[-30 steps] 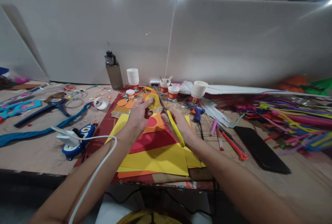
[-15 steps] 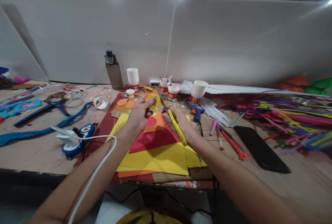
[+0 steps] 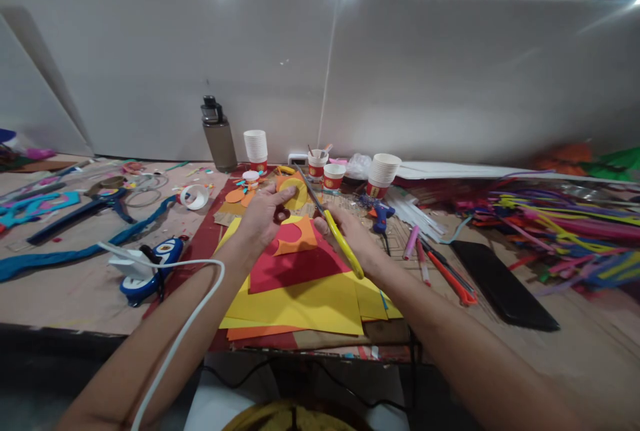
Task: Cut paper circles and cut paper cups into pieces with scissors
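My left hand [image 3: 264,214] is closed, its thumb and fingers pinching a round yellow disc [image 3: 294,195] with some orange paper [image 3: 284,180] behind it. My right hand [image 3: 346,228] is wrapped round a pair of scissors [image 3: 341,238] with yellow handles. Their dark blades point up and away, just right of the disc; whether they touch the paper I cannot tell. Below both hands, an orange sheet with a rounded cut-out [image 3: 302,239] lies on a red sheet [image 3: 295,272], which rests on yellow sheets [image 3: 295,308].
Paper cups [image 3: 384,171] and a bottle [image 3: 220,141] stand at the back. To the right are a glue gun [image 3: 381,214], a black phone-like slab [image 3: 505,284] and pipe cleaners [image 3: 565,218]. On the left are a blue power strip [image 3: 167,254] and a white cable [image 3: 193,311].
The orange paper in my left hand has turned, and less of it rises above the yellow disc. My left hand has shifted slightly left. The scissors stay almost in place.
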The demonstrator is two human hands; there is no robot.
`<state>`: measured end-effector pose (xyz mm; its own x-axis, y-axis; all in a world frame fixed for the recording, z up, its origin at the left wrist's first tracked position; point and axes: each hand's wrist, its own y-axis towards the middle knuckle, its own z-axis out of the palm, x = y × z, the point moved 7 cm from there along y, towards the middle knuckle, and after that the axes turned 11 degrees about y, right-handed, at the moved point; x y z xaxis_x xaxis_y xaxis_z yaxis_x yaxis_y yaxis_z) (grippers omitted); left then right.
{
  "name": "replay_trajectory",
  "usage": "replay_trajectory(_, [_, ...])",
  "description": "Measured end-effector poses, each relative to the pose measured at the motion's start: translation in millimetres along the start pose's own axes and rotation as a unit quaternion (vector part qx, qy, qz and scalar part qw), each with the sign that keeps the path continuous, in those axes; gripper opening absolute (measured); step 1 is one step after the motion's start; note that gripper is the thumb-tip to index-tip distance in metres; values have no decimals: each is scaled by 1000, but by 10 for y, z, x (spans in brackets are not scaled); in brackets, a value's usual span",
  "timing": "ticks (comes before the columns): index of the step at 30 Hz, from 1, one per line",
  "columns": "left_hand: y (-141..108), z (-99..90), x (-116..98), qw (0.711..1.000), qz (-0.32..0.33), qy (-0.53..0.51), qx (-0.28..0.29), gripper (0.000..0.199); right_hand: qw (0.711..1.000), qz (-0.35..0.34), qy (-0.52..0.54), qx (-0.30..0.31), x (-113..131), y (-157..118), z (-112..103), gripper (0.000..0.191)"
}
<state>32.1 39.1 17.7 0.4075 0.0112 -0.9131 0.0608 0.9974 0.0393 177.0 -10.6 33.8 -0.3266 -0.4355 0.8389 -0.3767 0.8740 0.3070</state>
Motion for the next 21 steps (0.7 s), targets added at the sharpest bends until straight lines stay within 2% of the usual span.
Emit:
replay_trajectory(5, [11,1,-9,1000,-1,6,10,26,1000,-14,-16,5,-22,1,-6,33])
replay_trajectory(14, [3,25,14,1000,-1,4,5,25,998,-3,69,14,-86,-1,58,37])
replay_trajectory(21, [0,28,6,1000,-3,8,7,28,998,15,65,5,-97,-17,43,38])
